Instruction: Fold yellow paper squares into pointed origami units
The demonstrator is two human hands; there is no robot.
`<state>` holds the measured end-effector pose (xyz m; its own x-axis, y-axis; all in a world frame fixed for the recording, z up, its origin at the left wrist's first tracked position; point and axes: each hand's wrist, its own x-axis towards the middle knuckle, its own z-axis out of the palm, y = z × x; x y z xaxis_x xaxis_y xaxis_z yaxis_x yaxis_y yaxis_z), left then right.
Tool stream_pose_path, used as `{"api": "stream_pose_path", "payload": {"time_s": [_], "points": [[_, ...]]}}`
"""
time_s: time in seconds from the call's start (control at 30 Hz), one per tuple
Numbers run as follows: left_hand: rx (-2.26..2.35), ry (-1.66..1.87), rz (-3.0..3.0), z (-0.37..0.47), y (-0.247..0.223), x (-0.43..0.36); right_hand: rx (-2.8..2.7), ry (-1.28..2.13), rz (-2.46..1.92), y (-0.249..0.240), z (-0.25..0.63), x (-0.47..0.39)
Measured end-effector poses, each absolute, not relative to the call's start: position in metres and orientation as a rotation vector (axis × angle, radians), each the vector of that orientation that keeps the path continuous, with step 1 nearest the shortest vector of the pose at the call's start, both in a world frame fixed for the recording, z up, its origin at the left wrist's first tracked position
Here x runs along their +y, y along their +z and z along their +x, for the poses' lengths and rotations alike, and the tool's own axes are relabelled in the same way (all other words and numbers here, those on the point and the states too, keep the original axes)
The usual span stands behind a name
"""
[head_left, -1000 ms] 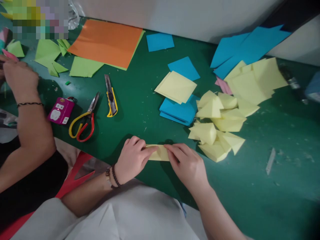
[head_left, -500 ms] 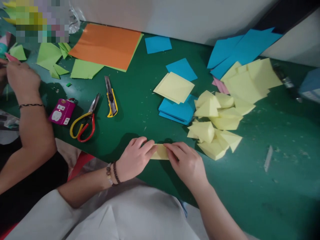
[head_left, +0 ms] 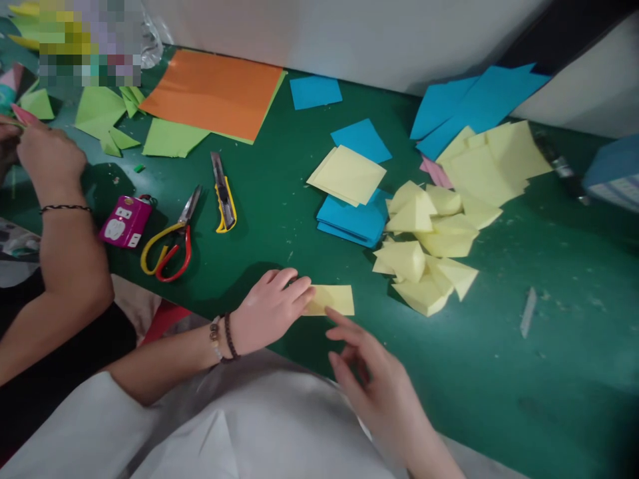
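A narrow folded strip of pale yellow paper [head_left: 333, 299] lies flat on the green table near its front edge. My left hand [head_left: 272, 309] has its fingers closed over the strip's left end; the fingertips' underside is hidden. Below and right of the strip is my right hand [head_left: 372, 372], holding nothing, thumb and fingers apart. Its index fingertip is at the strip's lower edge; whether it touches, I cannot tell. To the right sit several folded yellow paper pieces [head_left: 429, 243]. Just beyond the strip are a stack of folded blue paper [head_left: 349, 223] and yellow squares [head_left: 348, 174].
Left of me lie a yellow-handled cutter knife [head_left: 224, 199], scissors [head_left: 172, 243] and a purple socket block [head_left: 126, 221]. Orange sheets [head_left: 214, 93] are at the back. A co-worker's hand [head_left: 52, 156] is at the far left. Blue sheets [head_left: 474, 106] lie back right.
My right hand has let go of the strip's right end and moved down toward me, its fingers spreading. The left hand stays on the strip.
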<state>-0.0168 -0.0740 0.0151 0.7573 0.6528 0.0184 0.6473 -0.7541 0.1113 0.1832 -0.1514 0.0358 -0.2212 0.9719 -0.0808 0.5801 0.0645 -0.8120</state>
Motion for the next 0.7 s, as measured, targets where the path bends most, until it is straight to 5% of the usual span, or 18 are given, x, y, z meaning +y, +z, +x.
{"api": "stream_pose_path", "payload": {"time_s": [0.4,0.7], "points": [[1.046,0.099,2.809,-0.018,0.019,-0.072,-1.788,1.277,-1.548,0.022,0.163,-0.17],[1.01,0.072,2.79,-0.019,0.017,-0.069,-1.502,0.959,-1.887,0.015,0.203,-0.182]]}}
